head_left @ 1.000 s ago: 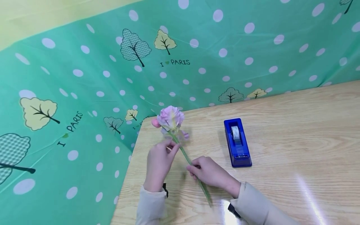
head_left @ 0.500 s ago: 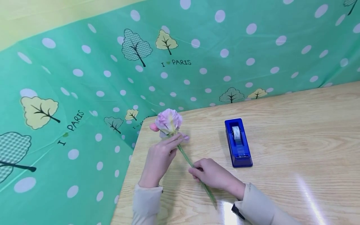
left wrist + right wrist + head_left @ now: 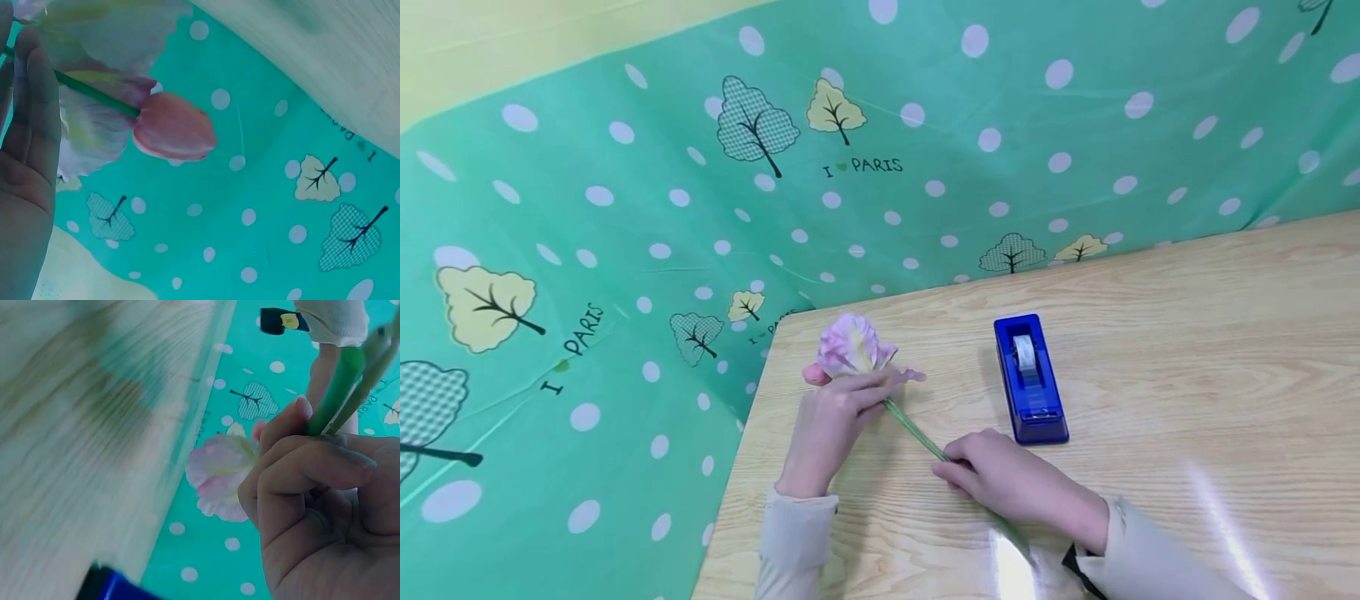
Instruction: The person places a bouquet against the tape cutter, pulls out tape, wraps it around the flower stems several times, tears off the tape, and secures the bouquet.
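Note:
A pale pink-lilac artificial flower (image 3: pixel 850 343) and a pink tulip (image 3: pixel 175 128) lie together, green stems (image 3: pixel 917 429) side by side. The right hand (image 3: pixel 1011 479) grips both stems about midway, fingers curled round them, and their cut ends (image 3: pixel 340 387) stick out past the fist in the right wrist view. Just below the blossoms is the left hand (image 3: pixel 835 425), its fingers fairly straight across the top of the stems, against the petals. In the left wrist view the tulip's stem passes by these fingers (image 3: pixel 40 100); the thumb's hold is partly hidden.
A blue tape dispenser (image 3: pixel 1033 379) with a roll of clear tape stands on the wooden table (image 3: pixel 1187 358), right of the flowers and beyond the right hand. Green dotted cloth (image 3: pixel 925 150) hangs along the table's back and left sides.
The right hand has slid towards the lower right, with the stems tilting flatter. The left hand has moved up from the stems to the blossoms, fingers straightening; the flower heads have come lower.

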`<action>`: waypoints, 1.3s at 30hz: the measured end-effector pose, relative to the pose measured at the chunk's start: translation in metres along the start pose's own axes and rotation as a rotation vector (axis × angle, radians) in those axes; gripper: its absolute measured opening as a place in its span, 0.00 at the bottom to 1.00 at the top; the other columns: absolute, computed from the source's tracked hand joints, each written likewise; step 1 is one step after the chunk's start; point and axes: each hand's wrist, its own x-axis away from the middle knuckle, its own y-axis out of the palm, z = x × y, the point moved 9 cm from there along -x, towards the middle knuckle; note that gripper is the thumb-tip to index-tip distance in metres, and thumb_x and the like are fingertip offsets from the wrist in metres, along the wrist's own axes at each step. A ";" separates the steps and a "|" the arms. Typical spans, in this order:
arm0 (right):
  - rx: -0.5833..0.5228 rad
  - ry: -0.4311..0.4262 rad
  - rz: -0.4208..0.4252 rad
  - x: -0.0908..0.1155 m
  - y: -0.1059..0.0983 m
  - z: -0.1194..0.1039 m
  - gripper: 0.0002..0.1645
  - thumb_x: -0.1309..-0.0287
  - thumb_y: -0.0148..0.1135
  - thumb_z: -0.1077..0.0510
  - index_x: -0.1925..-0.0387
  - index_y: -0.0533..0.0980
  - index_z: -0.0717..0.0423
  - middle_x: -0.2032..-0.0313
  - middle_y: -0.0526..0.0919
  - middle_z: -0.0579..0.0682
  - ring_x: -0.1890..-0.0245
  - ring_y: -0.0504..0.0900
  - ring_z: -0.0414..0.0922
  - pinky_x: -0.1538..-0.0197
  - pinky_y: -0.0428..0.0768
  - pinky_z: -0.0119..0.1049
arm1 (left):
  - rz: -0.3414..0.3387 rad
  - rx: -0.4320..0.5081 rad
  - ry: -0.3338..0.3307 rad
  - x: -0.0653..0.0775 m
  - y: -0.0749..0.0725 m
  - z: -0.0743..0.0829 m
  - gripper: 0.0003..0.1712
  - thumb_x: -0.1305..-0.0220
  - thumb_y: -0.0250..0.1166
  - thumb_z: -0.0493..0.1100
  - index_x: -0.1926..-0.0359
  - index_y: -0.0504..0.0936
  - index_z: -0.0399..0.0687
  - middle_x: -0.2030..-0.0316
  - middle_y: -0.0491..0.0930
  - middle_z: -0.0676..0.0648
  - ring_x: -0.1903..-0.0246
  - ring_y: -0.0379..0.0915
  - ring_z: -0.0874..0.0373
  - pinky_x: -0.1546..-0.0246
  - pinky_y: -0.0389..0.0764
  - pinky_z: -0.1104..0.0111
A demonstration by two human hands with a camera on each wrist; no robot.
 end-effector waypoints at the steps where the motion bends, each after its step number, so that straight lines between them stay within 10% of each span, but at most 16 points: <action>1: 0.017 -0.008 0.003 0.002 -0.001 0.001 0.25 0.29 0.56 0.52 0.84 0.66 0.48 0.86 0.62 0.35 0.86 0.60 0.31 0.79 0.65 0.28 | -0.001 -0.005 0.013 0.000 0.000 0.002 0.22 0.54 0.79 0.40 0.54 0.89 0.57 0.54 0.87 0.55 0.58 0.86 0.59 0.60 0.85 0.67; 13: 0.136 -0.050 -0.018 0.022 -0.028 0.009 0.21 0.31 0.59 0.52 0.83 0.71 0.47 0.85 0.67 0.32 0.84 0.63 0.28 0.79 0.67 0.26 | 0.077 -0.052 0.220 -0.006 -0.008 0.038 0.13 0.48 0.76 0.43 0.58 0.90 0.56 0.57 0.88 0.55 0.61 0.86 0.63 0.62 0.83 0.73; 19: 0.221 -0.080 -0.023 0.027 -0.042 0.011 0.21 0.33 0.61 0.54 0.83 0.69 0.46 0.83 0.62 0.33 0.83 0.58 0.29 0.79 0.64 0.25 | 0.072 0.032 0.234 -0.005 -0.004 0.043 0.10 0.45 0.74 0.42 0.60 0.90 0.54 0.61 0.89 0.55 0.62 0.86 0.65 0.61 0.83 0.75; 27: 0.303 -0.014 -0.038 0.038 -0.052 0.034 0.15 0.35 0.63 0.52 0.79 0.75 0.43 0.83 0.66 0.34 0.82 0.60 0.31 0.77 0.65 0.27 | -0.028 -0.150 0.233 -0.009 0.022 0.063 0.10 0.44 0.73 0.47 0.59 0.90 0.58 0.60 0.88 0.58 0.68 0.85 0.66 0.80 0.77 0.77; 39: 0.333 -0.081 -0.114 0.050 -0.068 0.051 0.15 0.33 0.61 0.52 0.78 0.74 0.40 0.79 0.70 0.31 0.78 0.64 0.28 0.73 0.67 0.27 | -0.117 -0.155 0.253 -0.012 0.042 0.086 0.05 0.43 0.71 0.43 0.64 0.88 0.59 0.60 0.88 0.58 0.76 0.79 0.69 0.83 0.71 0.79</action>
